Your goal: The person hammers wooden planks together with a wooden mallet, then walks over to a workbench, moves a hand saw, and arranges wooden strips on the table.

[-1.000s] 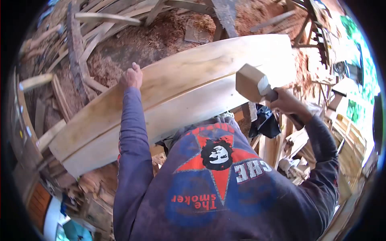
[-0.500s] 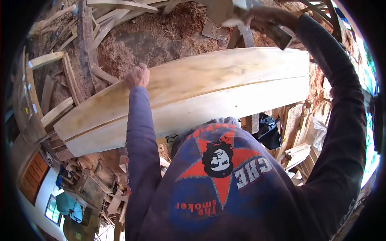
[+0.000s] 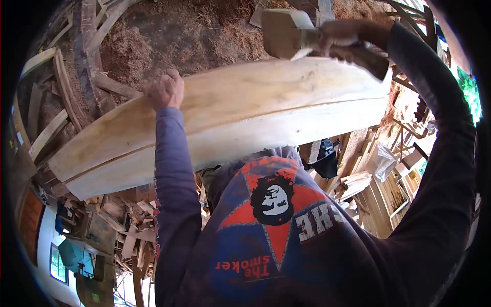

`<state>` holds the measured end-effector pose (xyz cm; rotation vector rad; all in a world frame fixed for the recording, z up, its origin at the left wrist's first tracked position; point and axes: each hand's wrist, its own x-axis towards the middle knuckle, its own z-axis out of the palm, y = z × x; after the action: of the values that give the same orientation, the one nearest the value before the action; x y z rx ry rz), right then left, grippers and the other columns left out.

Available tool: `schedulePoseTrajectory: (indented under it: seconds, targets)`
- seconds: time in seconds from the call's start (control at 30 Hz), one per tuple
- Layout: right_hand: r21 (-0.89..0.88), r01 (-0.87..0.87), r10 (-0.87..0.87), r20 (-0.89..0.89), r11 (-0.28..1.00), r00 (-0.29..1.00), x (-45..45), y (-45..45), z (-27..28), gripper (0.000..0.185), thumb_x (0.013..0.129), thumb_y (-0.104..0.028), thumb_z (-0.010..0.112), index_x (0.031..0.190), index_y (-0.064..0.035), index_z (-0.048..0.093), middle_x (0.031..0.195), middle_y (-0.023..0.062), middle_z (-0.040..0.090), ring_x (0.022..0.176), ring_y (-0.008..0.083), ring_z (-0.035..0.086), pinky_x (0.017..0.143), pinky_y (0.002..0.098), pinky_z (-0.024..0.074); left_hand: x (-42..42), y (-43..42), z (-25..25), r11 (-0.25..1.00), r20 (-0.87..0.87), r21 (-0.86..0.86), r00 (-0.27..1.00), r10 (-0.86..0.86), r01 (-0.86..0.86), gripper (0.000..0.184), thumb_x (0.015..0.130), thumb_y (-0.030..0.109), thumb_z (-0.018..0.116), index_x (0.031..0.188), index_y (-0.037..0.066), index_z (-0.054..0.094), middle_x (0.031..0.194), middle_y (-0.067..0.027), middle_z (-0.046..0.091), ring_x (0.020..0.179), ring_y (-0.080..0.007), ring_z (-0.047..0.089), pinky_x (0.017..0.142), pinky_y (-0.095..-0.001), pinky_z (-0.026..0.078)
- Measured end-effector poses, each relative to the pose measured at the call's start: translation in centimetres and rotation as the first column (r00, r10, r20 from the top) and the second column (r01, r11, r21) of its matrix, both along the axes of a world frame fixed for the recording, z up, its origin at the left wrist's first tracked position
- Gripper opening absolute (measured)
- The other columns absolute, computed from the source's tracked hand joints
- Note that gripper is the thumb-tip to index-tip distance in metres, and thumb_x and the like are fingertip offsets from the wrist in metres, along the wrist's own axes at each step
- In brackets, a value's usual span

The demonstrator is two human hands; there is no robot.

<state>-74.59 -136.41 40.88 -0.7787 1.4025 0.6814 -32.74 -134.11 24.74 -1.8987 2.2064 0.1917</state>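
A long pale wooden panel (image 3: 230,105), curved along its far edge and seamed lengthwise, lies across in front of my body. My left hand (image 3: 166,91) is closed over its far edge, left of the middle. My right hand (image 3: 340,35) is wrapped around a blocky tool (image 3: 289,36) above the far right part of the panel. The tool has a broad tan and white end to the left and a dark end to the right. Blur hides its exact kind. I cannot tell whether it touches the wood.
Wood shavings (image 3: 169,41) cover the ground beyond the panel. Curved wooden frames (image 3: 66,92) stand at the left. Stacked boards (image 3: 378,199) and a clear plastic bag (image 3: 381,161) are at the right. Wood scraps (image 3: 135,233) lie at the lower left.
My right hand has brought the blocky tool lower and slightly toward the panel. My left hand keeps its hold on the edge. The whole view has shifted a little.
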Motion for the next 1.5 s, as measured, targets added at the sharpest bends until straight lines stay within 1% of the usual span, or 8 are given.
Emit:
schedulePoseTrajectory:
  seconds: [0.2, 0.27, 0.3, 0.43, 0.53, 0.77, 1.03, 1.5]
  targets:
    - [-0.056, 0.019, -0.022, -0.037, 0.998, 0.999, -3.6, -3.9, -0.9, 0.025, 0.073, -0.016, 0.071, 0.089, 0.0023, 0.066, 0.074, 0.0136, 0.063, 0.054, 0.0192, 0.063, 0.047, 0.0339, 0.0536, -0.1, 0.0, -0.7, 0.999, -0.02, -0.047, 1.0, 0.021, -0.022, 0.056, 0.095, 0.032, 0.035, 0.065, 0.004, 0.074, 0.07, -0.0215, 0.069, 0.072, -0.0371, 0.069, 0.087, -0.0477, 0.046]
    - [-0.25, -0.216, 0.228, 0.023, 0.944, 0.973, -7.2, -6.1, -3.0, 0.031, 0.089, -0.024, 0.06, 0.113, -0.0062, 0.072, 0.105, 0.0086, 0.073, 0.091, 0.0187, 0.066, 0.082, 0.0365, 0.0517, -0.2, 0.5, -1.0, 0.995, -0.015, -0.099, 1.0, -0.004, 0.003, 0.056, 0.095, 0.032, 0.036, 0.065, 0.003, 0.073, 0.069, -0.0219, 0.069, 0.071, -0.0371, 0.068, 0.086, -0.0474, 0.046]
    - [-0.518, -0.039, 0.176, 0.216, 0.854, 0.96, -12.0, -5.4, -8.0, 0.033, 0.082, -0.024, 0.069, 0.106, -0.0016, 0.071, 0.097, 0.0123, 0.073, 0.086, 0.0253, 0.068, 0.076, 0.039, 0.0529, -0.4, 0.3, -0.7, 0.998, -0.029, -0.053, 0.999, 0.026, -0.027, 0.056, 0.095, 0.032, 0.036, 0.064, 0.003, 0.073, 0.069, -0.0217, 0.069, 0.07, -0.037, 0.068, 0.085, -0.0466, 0.046]
    - [-0.359, 0.264, -0.209, 0.183, 0.895, 0.96, -10.1, -0.8, -6.8, 0.028, 0.075, -0.021, 0.072, 0.095, -0.0016, 0.067, 0.097, 0.0143, 0.065, 0.067, 0.0181, 0.065, 0.054, 0.0341, 0.0565, -0.5, -0.1, -0.1, 1.0, 0.026, 0.012, 1.0, 0.017, -0.018, 0.056, 0.095, 0.032, 0.036, 0.064, 0.004, 0.073, 0.07, -0.0207, 0.069, 0.07, -0.0363, 0.068, 0.084, -0.0456, 0.047]
    - [0.134, 0.058, -0.063, 0.029, 0.989, 0.998, -0.1, -1.0, -0.6, 0.029, 0.075, -0.018, 0.07, 0.094, 0.0032, 0.066, 0.074, 0.0141, 0.064, 0.054, 0.0195, 0.063, 0.048, 0.0362, 0.0544, -0.6, 0.3, 0.5, 1.0, -0.027, 0.004, 0.999, 0.017, -0.017, 0.055, 0.095, 0.032, 0.035, 0.066, 0.005, 0.074, 0.073, -0.0193, 0.07, 0.073, -0.0356, 0.068, 0.086, -0.0455, 0.045]
    - [-0.163, 0.056, -0.029, 0.162, 0.985, 0.986, 0.0, -4.0, -2.9, 0.025, 0.077, -0.019, 0.067, 0.086, 0.0033, 0.064, 0.067, 0.0116, 0.062, 0.05, 0.021, 0.061, 0.044, 0.0371, 0.0516, -0.8, 0.5, 0.2, 0.999, -0.029, 0.024, 0.999, 0.036, -0.035, 0.054, 0.095, 0.032, 0.035, 0.068, 0.005, 0.074, 0.076, -0.0186, 0.071, 0.075, -0.0351, 0.069, 0.091, -0.0461, 0.042]
    - [0.156, -0.185, 0.15, 0.212, 0.97, 0.966, 6.1, -4.7, -1.5, 0.025, 0.079, -0.02, 0.065, 0.077, 0.0052, 0.065, 0.069, 0.0151, 0.063, 0.051, 0.0234, 0.062, 0.045, 0.039, 0.0521, -0.7, 0.9, 0.2, 0.999, -0.051, -0.026, 0.998, 0.039, -0.04, 0.052, 0.093, 0.031, 0.038, 0.065, 0.005, 0.072, 0.074, -0.0169, 0.071, 0.076, -0.0334, 0.068, 0.089, -0.0471, 0.043]
    - [0.078, -0.037, 0.024, 0.159, 0.996, 0.987, 10.0, -6.5, -1.0, 0.025, 0.084, -0.022, 0.064, 0.083, 0.0031, 0.065, 0.069, 0.0114, 0.061, 0.055, 0.0219, 0.062, 0.05, 0.0385, 0.054, -0.2, 1.3, -0.3, 0.968, -0.128, -0.251, 0.99, -0.055, 0.022, 0.045, 0.089, 0.026, 0.046, 0.054, 0.007, 0.068, 0.061, -0.0145, 0.067, 0.065, -0.0299, 0.065, 0.077, -0.045, 0.045]
